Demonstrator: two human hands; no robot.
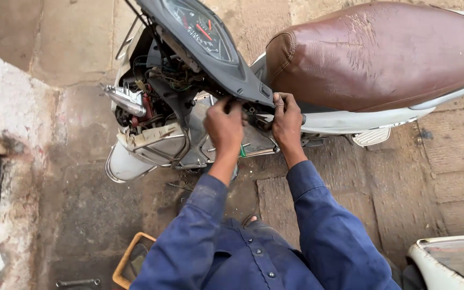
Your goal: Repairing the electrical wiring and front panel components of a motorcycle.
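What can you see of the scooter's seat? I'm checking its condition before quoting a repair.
The seat is brown, leather-like and padded, long and rounded, with stitched seams at its front end. Its top is scuffed and cracked with pale scratches, but looks whole. It sits level on the white scooter body, right of the opened dashboard. Neither hand touches it; the right hand works just below its front.

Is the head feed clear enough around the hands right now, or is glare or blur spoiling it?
Head view: soft even daylight, no hard shadows; left hand and right hand sharp; mild sheen on the brown seat; the wiring cavity under the dash is dim.
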